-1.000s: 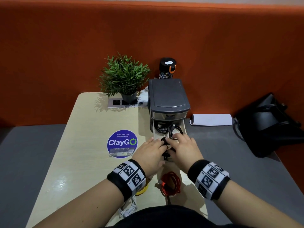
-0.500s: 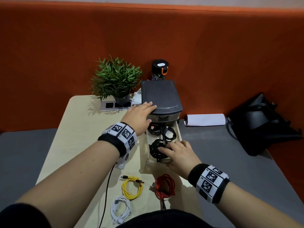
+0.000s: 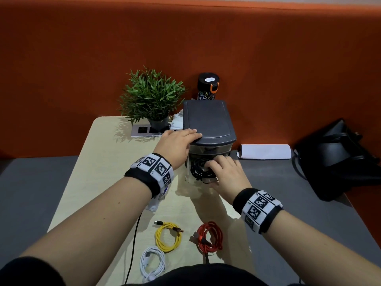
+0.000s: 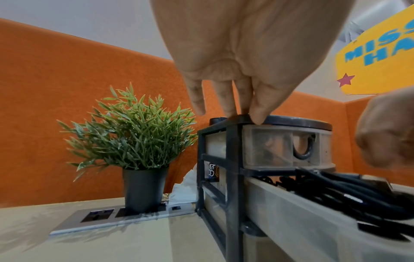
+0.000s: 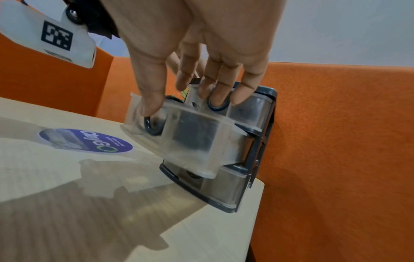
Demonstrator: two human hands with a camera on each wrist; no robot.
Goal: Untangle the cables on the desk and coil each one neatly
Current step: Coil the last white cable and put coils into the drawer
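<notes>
Steadying the drawer unit [image 3: 208, 120] with flat left hand [image 3: 177, 141], right hand [image 3: 224, 172] pressing, fingers loose, on black cables [image 3: 199, 171] in its open drawer [image 5: 190, 134], the person has yellow [image 3: 168, 237], red [image 3: 210, 237] and white [image 3: 152, 263] cables coiled nearer, apparently nearly finished.

Brightness: even indoor light, moderately bright in all three views.
Source: overhead, judged by the shadows cast down on the desk [image 3: 103, 172].
Shadows: soft leaf shadow on the desk left of the plant [image 3: 151, 96]; broad arm and hand shadows in front of the drawer unit [image 5: 246, 141].
Glare: faint sheen on the drawer unit's dark lid.
Blur: the right hand [image 4: 387, 131] is smeared in the left wrist view; the pulled-out drawer [image 5: 186, 136] is soft.
Distortion: wide-angle bending toward the edges, strongest in the wrist views.
</notes>
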